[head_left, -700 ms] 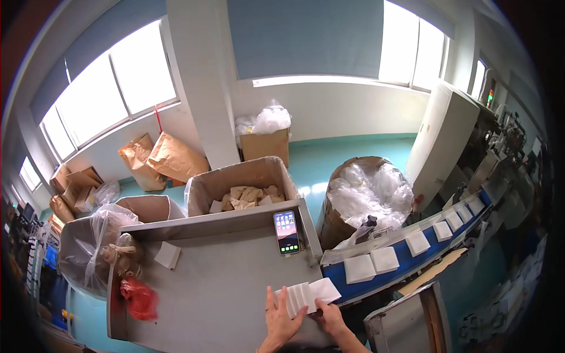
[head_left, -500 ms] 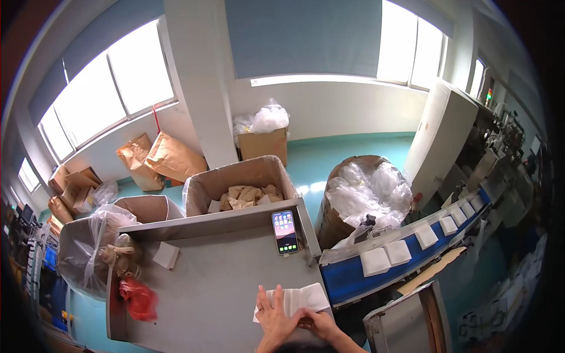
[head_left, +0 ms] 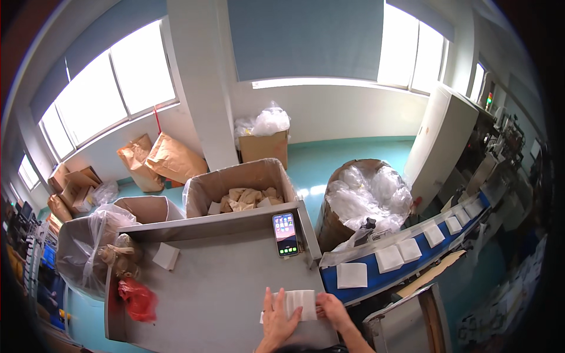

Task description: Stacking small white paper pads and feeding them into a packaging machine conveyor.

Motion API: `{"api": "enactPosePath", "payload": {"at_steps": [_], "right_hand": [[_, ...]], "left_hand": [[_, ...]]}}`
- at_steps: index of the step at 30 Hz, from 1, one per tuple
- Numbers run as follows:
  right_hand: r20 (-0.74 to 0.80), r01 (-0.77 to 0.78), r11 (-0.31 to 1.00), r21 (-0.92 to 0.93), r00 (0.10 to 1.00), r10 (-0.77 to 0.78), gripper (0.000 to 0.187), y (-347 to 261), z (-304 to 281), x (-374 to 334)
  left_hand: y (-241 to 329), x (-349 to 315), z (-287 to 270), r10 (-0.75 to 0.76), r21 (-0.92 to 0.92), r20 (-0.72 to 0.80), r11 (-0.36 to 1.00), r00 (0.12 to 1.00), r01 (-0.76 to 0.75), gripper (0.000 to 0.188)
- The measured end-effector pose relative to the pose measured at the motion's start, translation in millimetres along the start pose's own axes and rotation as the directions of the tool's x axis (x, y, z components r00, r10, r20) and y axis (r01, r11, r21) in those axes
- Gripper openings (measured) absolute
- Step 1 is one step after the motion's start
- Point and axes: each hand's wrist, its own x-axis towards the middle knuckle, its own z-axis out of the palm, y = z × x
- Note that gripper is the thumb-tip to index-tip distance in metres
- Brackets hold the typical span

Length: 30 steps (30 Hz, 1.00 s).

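Grey table (head_left: 223, 285) in a bright workroom. White stack (head_left: 303, 301) sits at the table's near right edge. Left hand (head_left: 279, 316) over the stack's left part, fingers spread, thumb lying on it; can't tell if it grips. Right hand (head_left: 333, 310) at the stack's right end, fingers bunched; can't tell if clamped. Just right: blue belt (head_left: 374, 279) carrying a line of white pads (head_left: 352, 275). Phone (head_left: 286, 234) at table's far right corner, red bag (head_left: 139, 300) by its left wall.
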Motion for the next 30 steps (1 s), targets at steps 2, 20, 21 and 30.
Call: {"api": "enactPosePath", "payload": {"at_steps": [2,20,21,30], "right_hand": [[-0.006,0.43,0.85,-0.303,0.891,-0.453,0.05,0.0,26.8,-16.3],[-0.121,0.15,0.984,0.096,0.983,-0.138,0.041,18.3,12.1,-6.8],[-0.064,0.224,0.971,-0.087,0.971,-0.23,0.042,17.5,18.2,-9.7],[0.203,-0.208,0.937,0.279,0.967,0.154,0.031,36.4,11.2,-4.2]], "left_hand": [[3.5,-2.6,6.2,0.024,-0.259,0.017,0.966,1.0,-0.019,0.08],[-16.3,-5.1,17.7,-0.086,-0.264,0.184,0.955,0.979,0.133,0.097],[-11.6,-3.6,13.9,-0.085,-0.264,0.186,0.955,0.979,0.133,0.097],[-25.1,-4.2,8.8,-0.115,-0.306,0.08,0.942,0.99,0.134,0.107]]}}
